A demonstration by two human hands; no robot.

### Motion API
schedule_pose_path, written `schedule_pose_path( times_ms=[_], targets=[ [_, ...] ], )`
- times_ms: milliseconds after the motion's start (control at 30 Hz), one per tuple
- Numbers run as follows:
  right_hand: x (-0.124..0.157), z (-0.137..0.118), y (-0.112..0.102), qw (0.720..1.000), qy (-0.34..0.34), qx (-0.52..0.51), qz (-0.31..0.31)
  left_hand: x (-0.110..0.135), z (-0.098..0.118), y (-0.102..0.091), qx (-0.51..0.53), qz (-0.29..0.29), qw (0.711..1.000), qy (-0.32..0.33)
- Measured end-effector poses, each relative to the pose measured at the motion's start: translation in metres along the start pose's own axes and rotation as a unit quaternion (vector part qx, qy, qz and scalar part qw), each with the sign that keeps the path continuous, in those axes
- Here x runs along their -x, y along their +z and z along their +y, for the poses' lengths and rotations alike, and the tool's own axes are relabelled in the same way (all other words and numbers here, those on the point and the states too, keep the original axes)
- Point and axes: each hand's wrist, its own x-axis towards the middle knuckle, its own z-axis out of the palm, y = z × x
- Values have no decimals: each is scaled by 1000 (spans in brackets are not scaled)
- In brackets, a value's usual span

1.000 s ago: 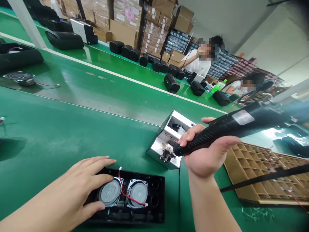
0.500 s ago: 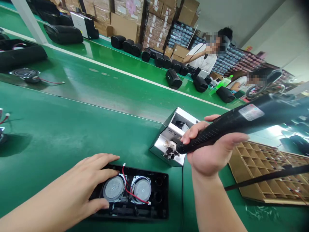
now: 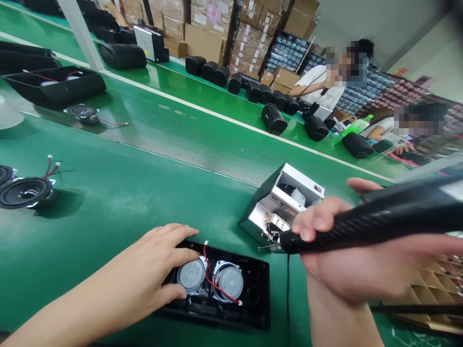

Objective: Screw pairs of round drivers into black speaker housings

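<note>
The speaker housing (image 3: 262, 294) ran left-right from beneath your half-open left hand (image 3: 155, 262); your right hand (image 3: 354, 272) clasped an electric screwdriver (image 3: 383, 214), farther right.

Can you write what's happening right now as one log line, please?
left hand: spread over black casing's end | right hand: gripping black screwdriver | casing: two round speakers, red wire | silver machine: behind screwdriver tip

The left hand (image 3: 155, 262) rests spread over one end of a black housing (image 3: 257, 313) holding two speakers (image 3: 231, 283) on the green counter (image 3: 144, 188). The right hand (image 3: 349, 265) grips a black screwdriver (image 3: 390, 217), its bit near a silver machine (image 3: 280, 202).
</note>
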Motion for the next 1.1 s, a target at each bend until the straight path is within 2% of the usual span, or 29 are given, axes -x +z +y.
schedule_pose_path(
  times_ms=[100,200,267,333,467,567,833,1100],
  targets=[
    [17,-20,16,999,42,-26,15,1,2,0,6,1,1000,9],
    [35,-24,27,994,67,-63,-58,1,3,-1,8,11,1000,23],
    [44,-17,30,985,90,-92,-115,0,3,-1,9,20,999,35],
    [52,-4,35,978,103,-118,-139,1,0,1,12,25,999,43],
    [63,27,54,979,85,-153,-102,2,-7,4,16,14,999,32],
    [67,42,64,981,70,-155,-98,2,-8,4,18,2,1000,25],
    [63,47,57,978,74,-139,-139,-1,3,2,29,16,999,31],
    [59,44,57,977,83,-128,-145,-5,12,-3,43,12,998,38]
  ],
)
